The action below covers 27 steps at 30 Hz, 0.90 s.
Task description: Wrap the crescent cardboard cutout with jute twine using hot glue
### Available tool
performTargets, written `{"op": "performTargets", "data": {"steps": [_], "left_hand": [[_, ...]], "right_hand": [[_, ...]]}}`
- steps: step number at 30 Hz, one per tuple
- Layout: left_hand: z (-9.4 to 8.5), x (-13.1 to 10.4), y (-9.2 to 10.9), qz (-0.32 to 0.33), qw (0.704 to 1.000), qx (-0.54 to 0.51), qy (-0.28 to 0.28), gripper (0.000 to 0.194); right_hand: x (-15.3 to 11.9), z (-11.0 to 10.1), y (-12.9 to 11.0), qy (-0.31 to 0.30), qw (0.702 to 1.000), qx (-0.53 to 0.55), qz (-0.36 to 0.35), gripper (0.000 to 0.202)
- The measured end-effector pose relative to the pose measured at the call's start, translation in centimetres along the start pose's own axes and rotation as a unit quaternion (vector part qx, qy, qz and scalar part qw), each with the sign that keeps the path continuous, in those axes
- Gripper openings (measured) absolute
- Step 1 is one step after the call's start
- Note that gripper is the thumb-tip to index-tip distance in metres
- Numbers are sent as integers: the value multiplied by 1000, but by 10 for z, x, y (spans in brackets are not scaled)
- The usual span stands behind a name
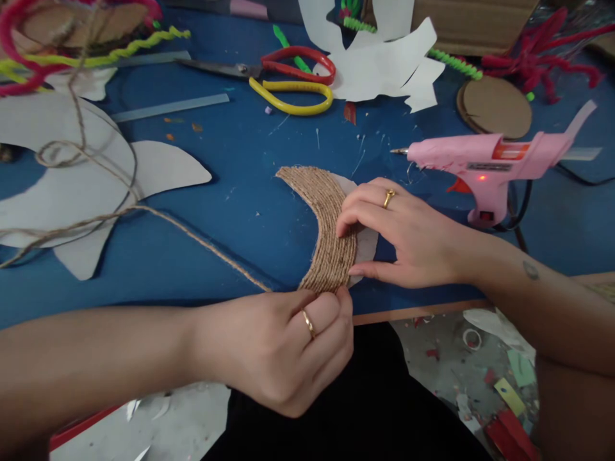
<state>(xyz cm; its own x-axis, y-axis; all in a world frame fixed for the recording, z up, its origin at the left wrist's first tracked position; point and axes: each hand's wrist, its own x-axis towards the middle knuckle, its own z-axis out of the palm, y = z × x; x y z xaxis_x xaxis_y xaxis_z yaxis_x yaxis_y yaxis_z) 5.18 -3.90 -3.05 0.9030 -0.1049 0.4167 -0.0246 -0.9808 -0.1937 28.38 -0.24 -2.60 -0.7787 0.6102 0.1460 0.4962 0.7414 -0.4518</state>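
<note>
A paper crescent, largely covered in rows of brown jute twine [327, 218], lies at the table's front edge. White paper [368, 240] shows bare along its right side. My left hand [293, 346] is closed in a pinch at the crescent's lower end, holding the jute twine [206, 243] that runs in from the left; its fingertips are partly hidden. From the right, my right hand [398, 230] holds the crescent, curled fingers pressing on the twine rows and thumb at the right edge.
A pink glue gun [485, 160] with a red light lies right. Scissors [288, 77] with red and yellow handles rest behind the crescent. White paper cutouts [163, 169] lie left under loose twine. Clear glue sticks [173, 107], pipe cleaners [538, 57] and a cardboard disc [497, 109] are around.
</note>
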Motion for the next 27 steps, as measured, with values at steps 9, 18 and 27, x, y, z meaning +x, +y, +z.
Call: {"op": "performTargets", "data": {"steps": [9,18,27], "left_hand": [[-4,-2,-10,64,998,-1,-7,25],[-2,-4,-11,70,997,6,23,21],[-5,-4,-14,84,996,-3,7,23]], "right_hand": [[1,0,-2,-3,1000,-5,11,37],[3,3,-10,8,999,-26,23,41],[1,5,-11,3,999,-32,31,44]]}}
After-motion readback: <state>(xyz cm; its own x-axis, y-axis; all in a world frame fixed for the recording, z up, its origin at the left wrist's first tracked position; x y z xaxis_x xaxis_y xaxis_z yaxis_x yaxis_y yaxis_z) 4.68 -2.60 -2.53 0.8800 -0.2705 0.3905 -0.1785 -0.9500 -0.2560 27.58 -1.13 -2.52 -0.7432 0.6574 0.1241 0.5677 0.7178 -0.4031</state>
